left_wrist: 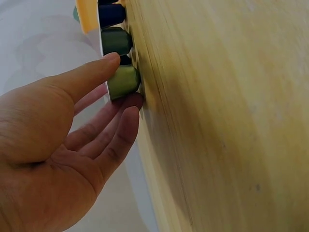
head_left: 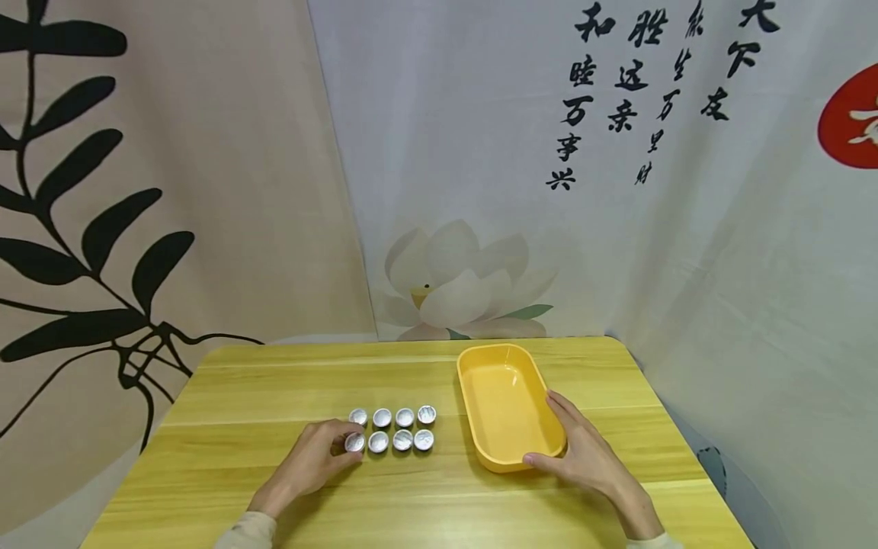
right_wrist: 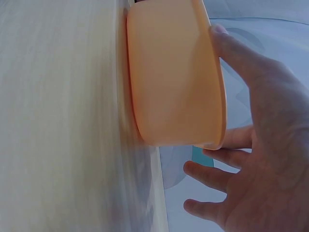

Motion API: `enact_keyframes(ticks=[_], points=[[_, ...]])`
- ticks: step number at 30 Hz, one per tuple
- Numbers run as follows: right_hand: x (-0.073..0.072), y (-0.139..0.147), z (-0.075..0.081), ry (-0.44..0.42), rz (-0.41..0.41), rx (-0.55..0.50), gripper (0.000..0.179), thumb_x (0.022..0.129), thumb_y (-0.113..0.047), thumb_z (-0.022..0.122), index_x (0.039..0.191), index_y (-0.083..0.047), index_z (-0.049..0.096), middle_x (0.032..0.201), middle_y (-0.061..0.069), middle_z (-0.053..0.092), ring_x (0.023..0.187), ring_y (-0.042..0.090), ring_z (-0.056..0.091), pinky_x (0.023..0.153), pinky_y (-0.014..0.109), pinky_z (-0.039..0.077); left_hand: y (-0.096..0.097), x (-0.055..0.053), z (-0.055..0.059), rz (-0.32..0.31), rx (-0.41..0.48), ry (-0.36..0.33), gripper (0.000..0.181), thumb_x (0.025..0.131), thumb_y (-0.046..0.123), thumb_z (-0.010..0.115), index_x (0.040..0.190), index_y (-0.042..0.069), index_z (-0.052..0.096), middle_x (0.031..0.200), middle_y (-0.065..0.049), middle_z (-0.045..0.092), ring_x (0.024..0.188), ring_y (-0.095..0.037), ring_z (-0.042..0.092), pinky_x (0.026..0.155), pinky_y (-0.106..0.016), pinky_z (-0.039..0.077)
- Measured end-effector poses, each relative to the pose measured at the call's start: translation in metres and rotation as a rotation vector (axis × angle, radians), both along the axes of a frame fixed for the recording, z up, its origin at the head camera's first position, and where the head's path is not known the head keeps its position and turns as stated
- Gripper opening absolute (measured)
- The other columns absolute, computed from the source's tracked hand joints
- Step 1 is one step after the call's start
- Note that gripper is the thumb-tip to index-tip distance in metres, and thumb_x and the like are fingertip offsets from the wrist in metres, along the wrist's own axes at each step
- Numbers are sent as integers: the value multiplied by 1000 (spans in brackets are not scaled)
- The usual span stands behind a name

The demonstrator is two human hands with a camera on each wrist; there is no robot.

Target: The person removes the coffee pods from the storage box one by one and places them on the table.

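Observation:
Several coffee capsules with silvery lids stand lid-up on the table in two rows; one in the far row (head_left: 405,417) is near the middle. My left hand (head_left: 317,460) is at the left end of the near row, its thumb and fingers on either side of the light green capsule (left_wrist: 124,81). A dark green capsule (left_wrist: 116,40) stands beside it in the left wrist view. To the right lies a yellow plastic tray (head_left: 504,463). My right hand (head_left: 588,450) touches its near right corner, thumb against the rim (right_wrist: 219,92) and the other fingers spread.
The wooden table (head_left: 274,389) carries the capsules and the tray. Behind it hangs a pale cloth (head_left: 446,152) printed with a lotus, dark leaves and writing. The table's right edge runs just beyond my right hand.

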State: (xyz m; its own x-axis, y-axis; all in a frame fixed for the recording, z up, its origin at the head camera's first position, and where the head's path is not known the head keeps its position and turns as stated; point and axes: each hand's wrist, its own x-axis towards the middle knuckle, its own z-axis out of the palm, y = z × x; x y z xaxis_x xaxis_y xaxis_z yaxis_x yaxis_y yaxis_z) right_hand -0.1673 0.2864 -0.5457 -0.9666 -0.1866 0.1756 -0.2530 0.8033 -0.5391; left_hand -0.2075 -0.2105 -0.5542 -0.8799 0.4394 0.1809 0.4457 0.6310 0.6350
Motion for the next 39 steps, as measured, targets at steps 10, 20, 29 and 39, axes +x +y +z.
enact_keyframes(ticks=[10, 20, 29, 39], points=[[-2, 0, -5, -1, -4, -10, 121, 87, -68, 91, 171, 4, 41, 181, 21, 39, 159, 54, 49, 123, 73, 50, 0, 1, 0, 6, 27, -19, 24, 93, 7, 92, 114, 10, 81, 111, -8, 85, 93, -16, 83, 81, -21, 67], [-2, -1, -4, 10, -3, 0, 121, 87, -68, 91, 171, 5, 42, 181, 22, 40, 158, 55, 51, 121, 74, 50, -1, 2, 0, 48, 37, -52, 29, 93, 8, 93, 117, 7, 77, 117, -12, 84, 100, -26, 85, 85, -29, 70], [-1, -2, -4, -1, -4, 5, 122, 87, -70, 90, 171, 4, 41, 181, 22, 39, 158, 54, 50, 123, 73, 49, -3, 8, 2, 127, 12, -69, 45, 90, 19, 97, 127, 7, 75, 126, -12, 83, 107, -26, 84, 97, -45, 70], [-2, 0, -2, 22, 5, 15, 121, 87, -69, 91, 169, 6, 44, 179, 24, 42, 157, 55, 51, 122, 73, 50, -11, 10, 8, 216, 3, -44, 51, 95, 38, 93, 133, 9, 75, 131, -13, 81, 119, -30, 80, 103, -51, 68]])
